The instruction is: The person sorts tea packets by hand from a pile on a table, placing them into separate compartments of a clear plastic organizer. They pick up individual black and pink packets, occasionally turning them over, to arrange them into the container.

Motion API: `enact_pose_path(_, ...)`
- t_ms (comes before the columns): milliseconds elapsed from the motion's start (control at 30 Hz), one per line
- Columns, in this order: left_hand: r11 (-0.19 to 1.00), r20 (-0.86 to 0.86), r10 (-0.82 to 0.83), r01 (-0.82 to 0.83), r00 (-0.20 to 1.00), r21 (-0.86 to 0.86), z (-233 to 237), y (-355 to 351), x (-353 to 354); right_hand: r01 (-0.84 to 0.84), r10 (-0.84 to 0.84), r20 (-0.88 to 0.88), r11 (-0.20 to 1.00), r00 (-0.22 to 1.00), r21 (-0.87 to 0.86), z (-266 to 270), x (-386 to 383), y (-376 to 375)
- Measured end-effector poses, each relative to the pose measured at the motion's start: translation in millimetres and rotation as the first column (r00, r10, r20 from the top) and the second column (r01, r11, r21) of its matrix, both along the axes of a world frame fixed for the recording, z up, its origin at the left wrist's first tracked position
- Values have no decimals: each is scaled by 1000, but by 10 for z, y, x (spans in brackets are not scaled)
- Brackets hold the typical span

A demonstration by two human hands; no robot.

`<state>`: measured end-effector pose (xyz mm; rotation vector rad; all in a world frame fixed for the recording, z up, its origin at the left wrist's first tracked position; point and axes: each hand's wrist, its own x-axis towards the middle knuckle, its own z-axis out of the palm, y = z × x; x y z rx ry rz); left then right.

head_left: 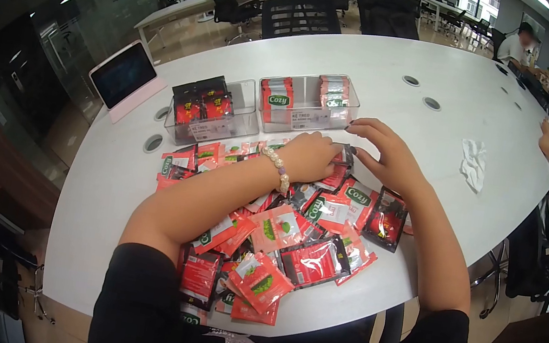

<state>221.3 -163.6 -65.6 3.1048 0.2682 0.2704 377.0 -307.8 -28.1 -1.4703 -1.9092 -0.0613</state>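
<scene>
sachet (345,156) mostly hidden in left hand (308,157)

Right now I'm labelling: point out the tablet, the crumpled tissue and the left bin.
tablet (123,74), head view, screen middle.
crumpled tissue (474,163), head view, its centre.
left bin (246,123), head view, bare right wall.

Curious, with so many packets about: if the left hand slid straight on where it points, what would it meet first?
Likely the small dark foil sachet right by the left hand, then the right hand just beyond; depth is unclear.
</scene>
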Motion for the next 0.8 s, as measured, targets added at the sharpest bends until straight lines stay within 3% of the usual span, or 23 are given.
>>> enact_pose_path(67,1000,-40,18,-19,999,-10,61,48,73,6,-7,-18,1000,1000,-22,3,22,-1)
enact_pose_path(200,984,212,8,30,977,-175,77,222,54,-8,8,-28,1000,1000,0,-25,91,22)
enact_pose_path(300,824,232,250,-81,940,-560,430,170,-143,-10,10,-41,1000,999,15,-29,95,22)
enact_pose_path(367,730,384,356,3,852,-683,543,287,-320,-1,1,-25,1000,1000,21,-23,94,18)
enact_pose_path(433,691,464,495,-8,735,-723,703,472,-591,1,-1,-15,1000,1000,31,-3,83,11)
enact_pose_path(500,670,583,560,92,589,-737,784,754,-915,8,-8,-12,1000,1000,22,3,69,-1)
enact_pose_path(667,429,425,826,76,371,-900,635,1593,-1876,11,-11,-2,1000,1000,16,-35,68,25)
enact_pose_path(800,484,353,820,-215,450,-849,413,1700,-2193,20,-20,-14,1000,1000,2,-54,65,41)
